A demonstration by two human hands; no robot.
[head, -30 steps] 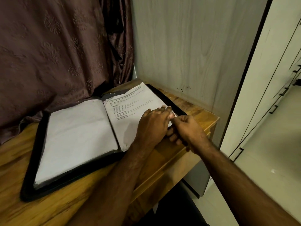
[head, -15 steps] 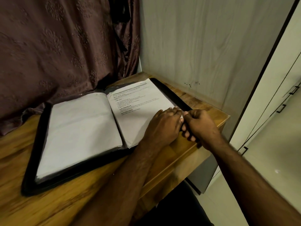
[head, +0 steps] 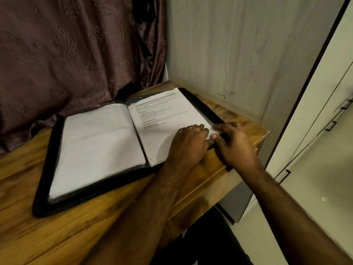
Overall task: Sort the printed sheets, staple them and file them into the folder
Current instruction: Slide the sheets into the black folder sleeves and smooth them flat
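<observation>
Black-edged and lying open, the folder (head: 47,203) sits flat on the wooden bench (head: 38,236), pushed toward the far right corner by the wall. I see its left side showing a blank white page (head: 95,146) under a clear sleeve, and its right side carrying the printed sheet (head: 164,115), text facing up, set inside the folder's right half. My left hand (head: 188,145) rests palm down on the near right corner of that sheet, its fingers (head: 198,129) straight and close together, pressing the paper flat. My right hand (head: 235,146) sits just beside it, touching it, at the folder's right edge; its fingers (head: 221,129) are curled with thumb and forefinger drawn together at the sheet's edge, though I cannot tell whether they actually pinch the paper or the sleeve. A dark brown curtain (head: 66,54) hangs behind the bench on the far left.
</observation>
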